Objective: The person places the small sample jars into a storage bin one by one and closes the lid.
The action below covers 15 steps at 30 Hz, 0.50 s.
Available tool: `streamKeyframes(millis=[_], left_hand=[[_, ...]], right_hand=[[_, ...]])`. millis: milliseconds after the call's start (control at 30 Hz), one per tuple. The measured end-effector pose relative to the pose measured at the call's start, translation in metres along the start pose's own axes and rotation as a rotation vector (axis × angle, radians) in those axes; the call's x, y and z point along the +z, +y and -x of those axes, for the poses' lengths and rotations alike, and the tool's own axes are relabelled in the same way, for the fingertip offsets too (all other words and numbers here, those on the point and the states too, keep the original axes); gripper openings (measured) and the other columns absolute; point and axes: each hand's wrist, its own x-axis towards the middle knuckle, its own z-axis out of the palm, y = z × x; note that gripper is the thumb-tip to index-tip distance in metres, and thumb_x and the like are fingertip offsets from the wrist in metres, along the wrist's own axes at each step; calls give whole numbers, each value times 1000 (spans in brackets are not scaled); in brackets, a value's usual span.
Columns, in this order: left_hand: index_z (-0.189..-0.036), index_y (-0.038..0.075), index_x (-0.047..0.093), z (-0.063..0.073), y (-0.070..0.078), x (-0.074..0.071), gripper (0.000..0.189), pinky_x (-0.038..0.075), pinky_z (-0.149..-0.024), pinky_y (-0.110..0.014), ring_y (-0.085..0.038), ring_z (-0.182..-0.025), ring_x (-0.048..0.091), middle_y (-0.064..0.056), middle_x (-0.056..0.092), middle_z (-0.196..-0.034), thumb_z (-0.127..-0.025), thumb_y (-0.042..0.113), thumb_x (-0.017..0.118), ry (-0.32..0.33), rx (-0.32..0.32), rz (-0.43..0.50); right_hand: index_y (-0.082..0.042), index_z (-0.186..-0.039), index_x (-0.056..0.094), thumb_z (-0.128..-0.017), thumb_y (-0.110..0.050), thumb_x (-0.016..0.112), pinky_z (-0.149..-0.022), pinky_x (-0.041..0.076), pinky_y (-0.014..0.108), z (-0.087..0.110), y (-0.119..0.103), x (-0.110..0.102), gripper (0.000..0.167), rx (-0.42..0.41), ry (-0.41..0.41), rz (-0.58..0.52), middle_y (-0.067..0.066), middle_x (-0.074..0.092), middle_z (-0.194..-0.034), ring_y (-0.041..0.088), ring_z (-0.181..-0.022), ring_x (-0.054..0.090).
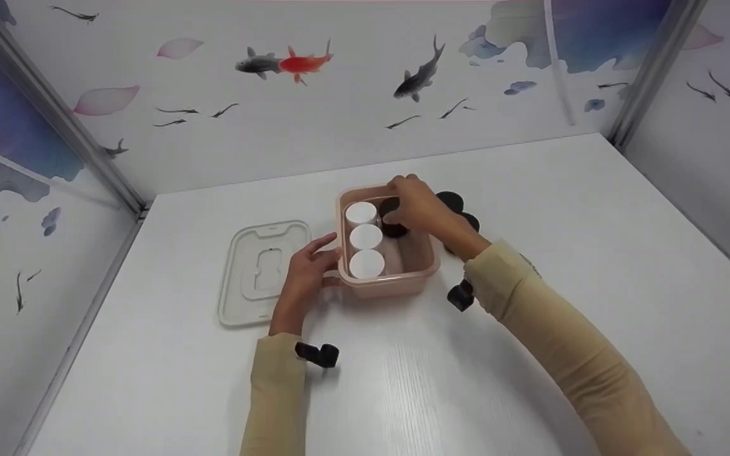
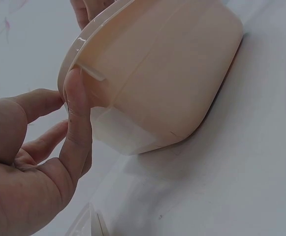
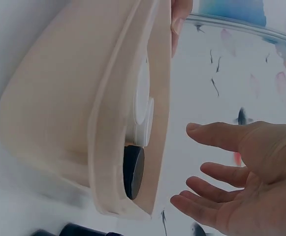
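Box (image 1: 393,289) with plain-topped white jars (image 1: 366,238), rim pinched by left hand (image 1: 307,273). Right hand (image 1: 423,206), fingers spread, above black jar (image 3: 134,172).

Booth-like workspace: white table (image 1: 371,405), fish-printed panels (image 1: 314,130), metal posts (image 1: 651,79).

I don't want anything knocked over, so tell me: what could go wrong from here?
The right forearm reaches across beside the black cylinders outside the box, so it might bump one.
The black cylinder inside has open space on the person's side, so it could slide or tip if jolted.
The left hand grips the box at its rim; a tug might shift everything.
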Motion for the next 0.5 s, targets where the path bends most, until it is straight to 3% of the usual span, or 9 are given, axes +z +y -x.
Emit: streamKeyframes(millis=[300, 500], left_hand=[[-140, 19, 58, -1, 0, 0, 44, 63, -71, -31, -21, -100, 72, -14, 69, -125, -97, 20, 65, 3, 3, -4], [-141, 19, 57, 0, 0, -1, 44, 63, -72, -31, -21, -101, 71, -14, 68, -127, -97, 19, 64, 2, -1, -5]], right_hand=[[-2, -142, 49, -92, -19, 72, -115, 43, 49, 22, 20, -6, 58, 1, 72, -147, 18, 51, -143, 33, -137, 48], [-3, -138, 54, -92, -18, 72, -114, 44, 50, 35, 38, -2, 51, -42, 156, -269, 17, 54, -143, 34, -137, 49]])
